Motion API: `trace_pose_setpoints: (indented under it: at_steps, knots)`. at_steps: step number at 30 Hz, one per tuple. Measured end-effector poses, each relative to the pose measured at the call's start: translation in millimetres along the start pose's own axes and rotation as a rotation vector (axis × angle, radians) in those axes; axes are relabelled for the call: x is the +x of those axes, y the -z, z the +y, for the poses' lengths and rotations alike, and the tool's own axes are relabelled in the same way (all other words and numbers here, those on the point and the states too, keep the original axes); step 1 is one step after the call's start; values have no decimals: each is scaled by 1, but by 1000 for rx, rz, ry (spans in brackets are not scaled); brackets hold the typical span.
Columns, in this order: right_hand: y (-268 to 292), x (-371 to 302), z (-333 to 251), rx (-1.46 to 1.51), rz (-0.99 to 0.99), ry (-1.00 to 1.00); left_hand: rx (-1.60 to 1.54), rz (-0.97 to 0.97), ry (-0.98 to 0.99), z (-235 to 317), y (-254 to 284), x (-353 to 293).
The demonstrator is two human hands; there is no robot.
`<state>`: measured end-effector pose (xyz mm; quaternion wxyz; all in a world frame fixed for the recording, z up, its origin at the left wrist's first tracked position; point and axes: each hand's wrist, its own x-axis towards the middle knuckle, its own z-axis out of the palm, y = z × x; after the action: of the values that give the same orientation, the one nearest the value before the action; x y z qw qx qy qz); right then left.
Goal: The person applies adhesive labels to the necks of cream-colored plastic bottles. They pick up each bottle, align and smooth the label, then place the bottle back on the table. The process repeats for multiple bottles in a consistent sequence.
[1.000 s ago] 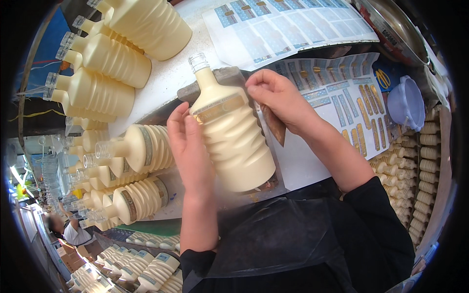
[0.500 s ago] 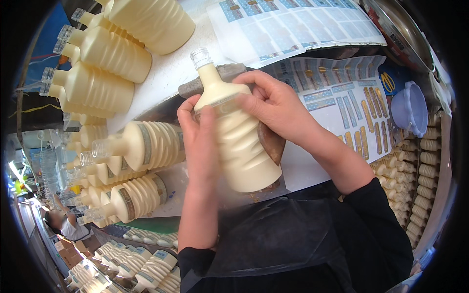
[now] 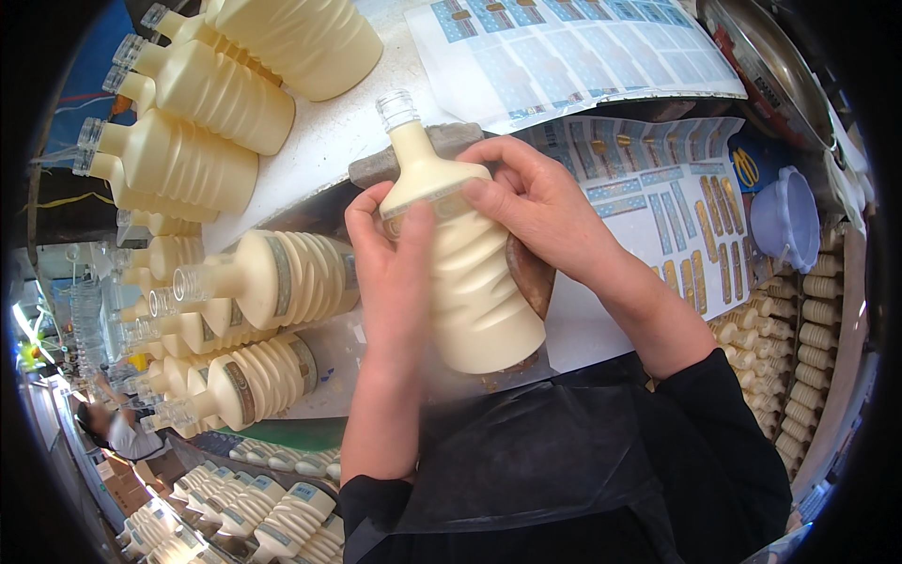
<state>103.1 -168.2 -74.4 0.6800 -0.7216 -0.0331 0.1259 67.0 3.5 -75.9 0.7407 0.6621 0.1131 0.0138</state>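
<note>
A cream ribbed plastic bottle (image 3: 474, 282) with a clear threaded neck lies tilted on the white table (image 3: 319, 150) in front of me. My left hand (image 3: 395, 254) grips its left side, thumb pressed on a narrow label band around its shoulder. My right hand (image 3: 536, 207) wraps over the right side, fingers on the same band. Sheets of blue and gold stickers (image 3: 658, 197) lie just right of the bottle.
Several cream bottles (image 3: 202, 113) lie at the upper left, and labelled ones (image 3: 282, 277) are stacked at the left. A lilac bowl (image 3: 787, 218) stands at the right. More bottles fill crates at the right edge (image 3: 808, 348) and lower left (image 3: 272, 512).
Both hands have closed in on the bottle's shoulder; my right hand moved left onto the label band, and the bottle shifted slightly.
</note>
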Motion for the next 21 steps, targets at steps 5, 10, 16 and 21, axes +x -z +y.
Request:
trace_pose_setpoints:
  at_steps: [5, 10, 16, 21]
  knots:
    - [1, 1, 1, 47, -39, 24, -8, -8, 8, -1, 1, 0]
    - [7, 6, 13, 210, -96, 43, 24, 35, -24, 1, -4, -2]
    - [4, 4, 6, 119, -91, 7, -3, 6, -53, 3, -4, -4]
    - [3, 5, 6, 89, -73, 16, 5, 5, -69, 2, -4, -4]
